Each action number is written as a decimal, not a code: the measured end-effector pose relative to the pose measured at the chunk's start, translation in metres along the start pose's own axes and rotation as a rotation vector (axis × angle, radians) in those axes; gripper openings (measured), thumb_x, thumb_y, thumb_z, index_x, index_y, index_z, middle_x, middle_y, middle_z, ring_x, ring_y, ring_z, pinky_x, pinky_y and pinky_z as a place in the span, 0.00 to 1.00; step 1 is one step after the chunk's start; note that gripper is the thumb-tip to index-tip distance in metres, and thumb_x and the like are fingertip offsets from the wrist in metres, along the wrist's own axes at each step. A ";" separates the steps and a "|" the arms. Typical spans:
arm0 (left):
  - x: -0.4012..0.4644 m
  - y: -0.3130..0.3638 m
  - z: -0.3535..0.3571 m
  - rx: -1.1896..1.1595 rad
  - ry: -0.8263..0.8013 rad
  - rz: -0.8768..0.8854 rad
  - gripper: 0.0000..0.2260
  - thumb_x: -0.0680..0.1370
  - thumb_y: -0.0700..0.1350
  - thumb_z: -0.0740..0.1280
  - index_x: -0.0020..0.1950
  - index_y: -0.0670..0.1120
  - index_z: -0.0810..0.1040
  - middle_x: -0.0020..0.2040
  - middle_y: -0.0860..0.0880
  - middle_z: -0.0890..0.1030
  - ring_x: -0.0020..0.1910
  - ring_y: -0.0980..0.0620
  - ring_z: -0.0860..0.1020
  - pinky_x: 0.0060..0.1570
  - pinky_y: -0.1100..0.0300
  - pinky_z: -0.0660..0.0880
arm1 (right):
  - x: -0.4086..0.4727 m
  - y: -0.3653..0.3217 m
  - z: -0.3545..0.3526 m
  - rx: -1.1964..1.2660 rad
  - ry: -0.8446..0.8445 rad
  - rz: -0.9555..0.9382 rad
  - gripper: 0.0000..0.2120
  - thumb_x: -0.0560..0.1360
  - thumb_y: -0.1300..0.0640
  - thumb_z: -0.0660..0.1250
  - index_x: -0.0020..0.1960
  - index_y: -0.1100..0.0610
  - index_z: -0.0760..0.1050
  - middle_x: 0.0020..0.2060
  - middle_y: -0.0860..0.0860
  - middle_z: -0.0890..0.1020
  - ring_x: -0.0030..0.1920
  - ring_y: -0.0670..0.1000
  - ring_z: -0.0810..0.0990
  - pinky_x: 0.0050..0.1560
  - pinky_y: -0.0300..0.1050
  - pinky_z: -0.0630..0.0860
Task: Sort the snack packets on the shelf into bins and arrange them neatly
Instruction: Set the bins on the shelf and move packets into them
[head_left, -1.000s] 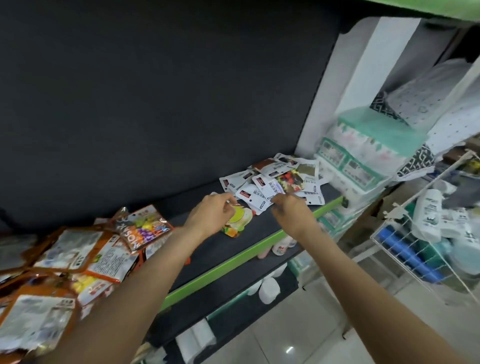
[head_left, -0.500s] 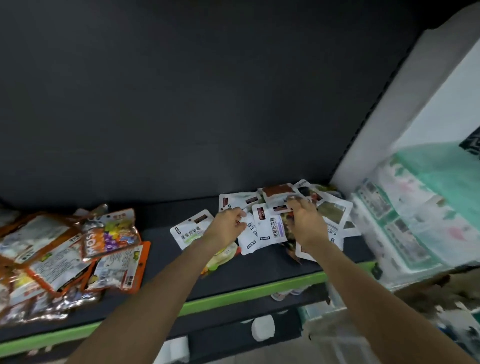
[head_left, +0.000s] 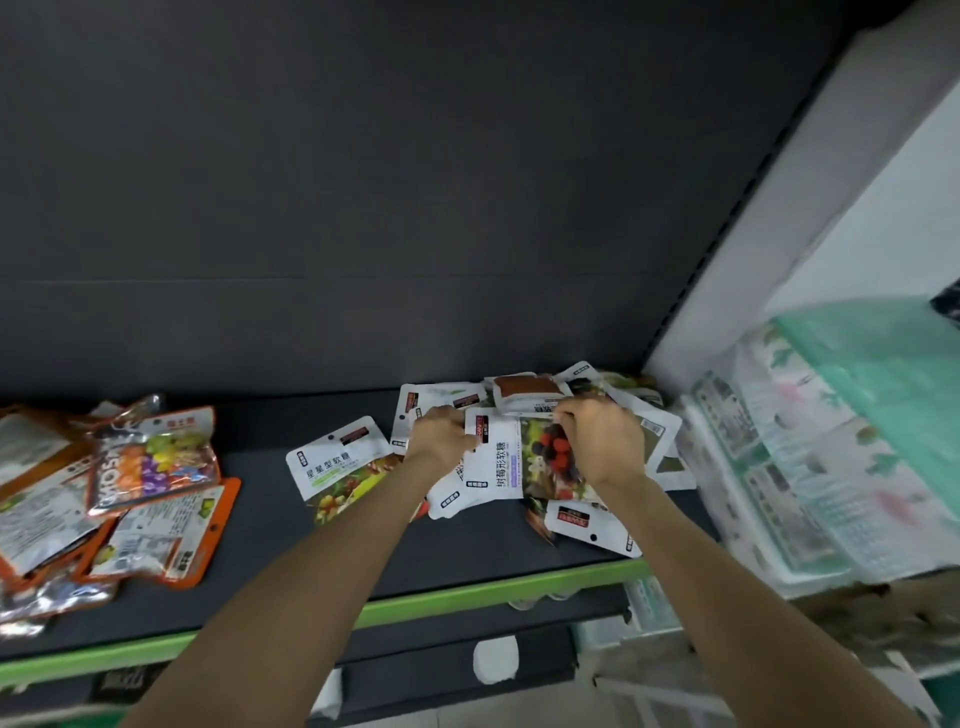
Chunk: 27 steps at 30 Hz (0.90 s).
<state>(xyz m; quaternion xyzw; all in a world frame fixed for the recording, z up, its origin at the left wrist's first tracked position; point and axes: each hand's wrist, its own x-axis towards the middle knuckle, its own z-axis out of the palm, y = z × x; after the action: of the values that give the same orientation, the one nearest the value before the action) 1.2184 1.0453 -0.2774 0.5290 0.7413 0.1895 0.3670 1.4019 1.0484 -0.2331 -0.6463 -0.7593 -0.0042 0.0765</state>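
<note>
A heap of white snack packets (head_left: 613, 522) lies at the right end of a dark shelf (head_left: 467, 551) with a green front edge. On top is a white packet with red berries (head_left: 514, 457). My left hand (head_left: 441, 441) grips its left edge and my right hand (head_left: 602, 441) grips its upper right part. A single white packet with a fruit picture (head_left: 337, 462) lies flat just left of the heap. Orange packets (head_left: 150, 493) are piled at the shelf's left end.
The shelf's dark back panel (head_left: 415, 208) rises behind the packets. A white pillar (head_left: 779, 249) and stacked green-and-white tissue packs (head_left: 831, 441) stand to the right. Lower shelves (head_left: 467, 670) hold white items below the green edge.
The view has swung left and closer to the shelf. Both hands have closed in on the berry packet on top of the white heap, and it now faces up between them.
</note>
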 end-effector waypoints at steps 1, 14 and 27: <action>0.001 0.003 0.001 -0.035 0.018 -0.018 0.13 0.75 0.42 0.69 0.58 0.41 0.77 0.59 0.45 0.77 0.55 0.48 0.76 0.40 0.68 0.66 | -0.002 0.002 -0.003 0.013 0.015 0.008 0.08 0.76 0.61 0.63 0.40 0.53 0.77 0.37 0.49 0.79 0.38 0.51 0.73 0.40 0.42 0.64; -0.080 0.055 -0.066 -0.302 0.202 0.364 0.04 0.74 0.41 0.70 0.48 0.47 0.82 0.38 0.54 0.81 0.34 0.64 0.76 0.36 0.73 0.70 | -0.001 -0.006 -0.057 0.301 0.220 -0.065 0.07 0.76 0.61 0.66 0.47 0.55 0.83 0.43 0.53 0.81 0.43 0.55 0.79 0.35 0.42 0.70; -0.190 -0.049 -0.192 0.223 0.704 0.380 0.06 0.78 0.42 0.67 0.51 0.47 0.83 0.44 0.50 0.77 0.45 0.48 0.77 0.44 0.49 0.77 | -0.023 -0.162 -0.101 0.578 0.072 -0.397 0.07 0.76 0.54 0.68 0.51 0.52 0.83 0.48 0.49 0.82 0.49 0.52 0.79 0.47 0.46 0.76</action>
<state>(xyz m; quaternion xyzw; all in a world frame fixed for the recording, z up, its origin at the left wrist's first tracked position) 1.0760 0.8728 -0.1182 0.5958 0.7266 0.3419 -0.0099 1.2574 0.9889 -0.1210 -0.4372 -0.8366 0.1733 0.2810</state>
